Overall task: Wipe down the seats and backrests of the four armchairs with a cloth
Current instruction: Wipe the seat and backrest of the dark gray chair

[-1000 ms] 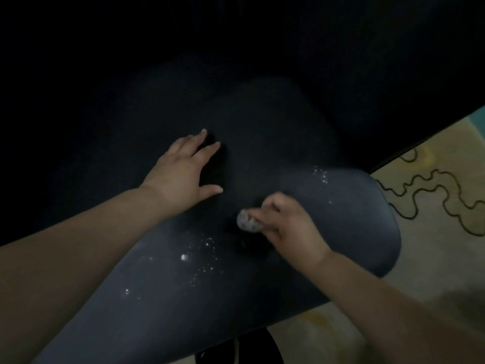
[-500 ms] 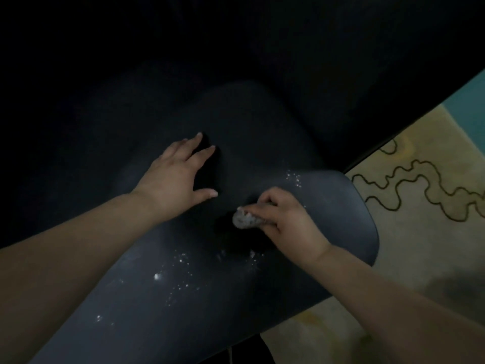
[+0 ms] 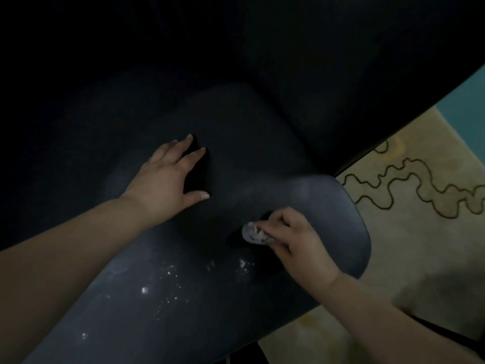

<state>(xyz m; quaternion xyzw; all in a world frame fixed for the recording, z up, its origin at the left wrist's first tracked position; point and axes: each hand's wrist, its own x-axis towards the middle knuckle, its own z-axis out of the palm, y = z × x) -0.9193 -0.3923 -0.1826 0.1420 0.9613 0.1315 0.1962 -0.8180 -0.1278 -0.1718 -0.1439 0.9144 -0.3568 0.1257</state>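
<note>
A small, crumpled pale-grey cloth (image 3: 253, 233) sits bunched against the dark blue-grey seat (image 3: 262, 164) of an armchair, toward the seat's right front part. The right hand (image 3: 294, 239) grips it, fingers and thumb curled round the wad so that only its left end shows beyond the fingertips; the wad touches the seat surface.

Just below and to the left of the cloth, white specks (image 3: 168, 277) are scattered over the front half of the seat, with a denser patch (image 3: 242, 264) close under the right hand and a brighter fleck (image 3: 144, 290) further left.

The left hand (image 3: 168, 179) lies flat on the middle of the seat, well apart from the cloth, its fingers straight and spread, thumb out to the right, holding nothing. Both forearms are bare and reach in from the lower edge of the view.

Behind the seat the upholstery rises into deep shadow; the backrest (image 3: 328, 61) there is almost black and its form is hard to make out.

To the right of the chair lies a cream rug (image 3: 409, 240) with a dark wavy line pattern (image 3: 409, 179). Beyond its far edge a strip of teal floor (image 3: 467, 109) shows. A blurred dark shadow (image 3: 443, 303) falls on the rug near the right forearm.
</note>
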